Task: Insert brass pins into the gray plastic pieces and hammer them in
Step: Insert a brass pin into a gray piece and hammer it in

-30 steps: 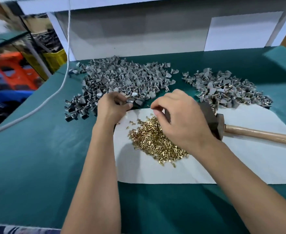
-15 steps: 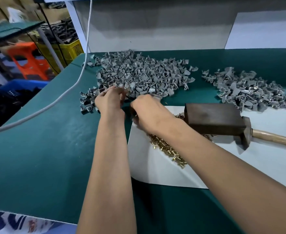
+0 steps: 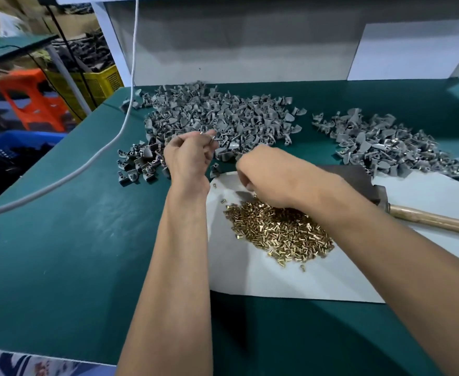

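Head view. Brass pins (image 3: 279, 230) heaped on white sheet (image 3: 317, 283), centre frame; gray plastic pieces (image 3: 222, 118) piled upper centre, second pile (image 3: 385, 147) upper right. Left hand (image 3: 189, 156) curled, pinching small gray piece at fingertips. Right hand (image 3: 271, 175) curled at pin heap's far edge; contents hidden, cannot tell. Hammer (image 3: 426, 218) lying right, unheld. Pins judged tiny, hard, slick: pinch by shank. Pieces light, stiff: grip by flat sides, hole up.

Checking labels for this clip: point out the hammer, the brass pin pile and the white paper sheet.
hammer (image 3: 434, 219), head view, wooden handle.
brass pin pile (image 3: 279, 232), head view, middle of heap.
white paper sheet (image 3: 290, 283), head view, bare near part.
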